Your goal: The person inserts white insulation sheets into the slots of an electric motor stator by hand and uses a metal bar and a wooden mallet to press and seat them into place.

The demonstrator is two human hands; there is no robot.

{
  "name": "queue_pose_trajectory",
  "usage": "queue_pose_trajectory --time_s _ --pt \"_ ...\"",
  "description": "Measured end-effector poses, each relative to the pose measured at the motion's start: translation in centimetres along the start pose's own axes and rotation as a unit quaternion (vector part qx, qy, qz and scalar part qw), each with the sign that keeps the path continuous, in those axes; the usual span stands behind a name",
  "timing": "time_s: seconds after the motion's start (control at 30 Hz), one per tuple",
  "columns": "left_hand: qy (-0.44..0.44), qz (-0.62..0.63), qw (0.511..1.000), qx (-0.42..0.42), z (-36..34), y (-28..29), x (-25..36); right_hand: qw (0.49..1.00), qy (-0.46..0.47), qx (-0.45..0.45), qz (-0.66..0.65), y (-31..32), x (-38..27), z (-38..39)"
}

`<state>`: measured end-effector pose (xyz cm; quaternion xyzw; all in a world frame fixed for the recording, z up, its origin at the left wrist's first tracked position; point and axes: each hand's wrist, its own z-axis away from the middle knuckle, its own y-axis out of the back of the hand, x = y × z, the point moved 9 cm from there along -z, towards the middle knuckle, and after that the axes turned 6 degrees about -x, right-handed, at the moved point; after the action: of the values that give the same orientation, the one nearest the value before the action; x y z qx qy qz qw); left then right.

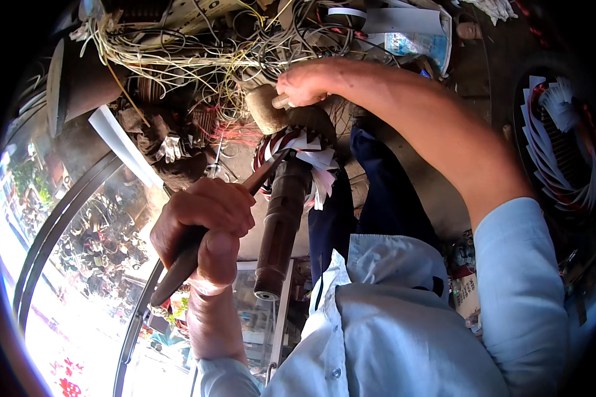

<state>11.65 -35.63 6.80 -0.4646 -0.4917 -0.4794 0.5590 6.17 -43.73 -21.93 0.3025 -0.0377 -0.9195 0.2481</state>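
My left hand is closed around a dark, tapered flat tool, its narrow tip angled up against the near end of a motor rotor. Beyond that, my right hand grips the short handle of a mallet with a thick pale cylindrical head. The mallet head sits just above the rotor's far left side. Red-brown windings and white insulating paper strips stick out around the rotor core. Its stepped brown steel shaft points toward me. Where the tool tip meets the windings is too small to make out.
Tangled wire is heaped along the far side. A ring-shaped wound core with fanned white paper stands at the right. Left lies a curved glass-and-metal frame. A white paper strip leans beside it. My knees flank the rotor's right side.
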Motion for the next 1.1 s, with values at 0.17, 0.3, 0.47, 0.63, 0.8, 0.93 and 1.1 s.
queue_pose_trajectory --time_s 0.17,0.3,0.47,0.63,0.8,0.93,1.1 --pt "-0.030 0.018 0.999 0.028 0.6 0.8 -0.7 0.988 0.108 0.094 0.050 -1.0 -2.7 1.5" --pt "-0.033 0.035 0.999 0.015 -0.4 0.1 -0.5 0.996 0.052 -0.011 0.070 -3.6 1.6 0.3" --pt "-0.056 0.028 0.998 0.006 -0.5 0.3 -0.6 0.968 0.057 0.204 -0.134 -7.8 5.6 8.1" --pt "-0.034 -0.033 0.998 -0.035 -2.2 -1.6 -2.3 0.962 0.044 0.232 -0.137 -12.1 7.7 10.1" --pt "0.007 0.002 0.998 -0.060 -2.8 -0.9 -3.4 0.888 -0.024 0.330 -0.319 -18.6 8.6 11.6" --pt "-0.006 -0.029 0.998 -0.046 -2.1 -1.3 -2.4 0.821 -0.013 0.327 -0.468 -22.1 8.9 12.7" --pt "-0.096 0.050 0.984 -0.145 -0.6 -3.4 4.7 0.558 -0.052 0.418 -0.715 -28.9 8.1 16.2"
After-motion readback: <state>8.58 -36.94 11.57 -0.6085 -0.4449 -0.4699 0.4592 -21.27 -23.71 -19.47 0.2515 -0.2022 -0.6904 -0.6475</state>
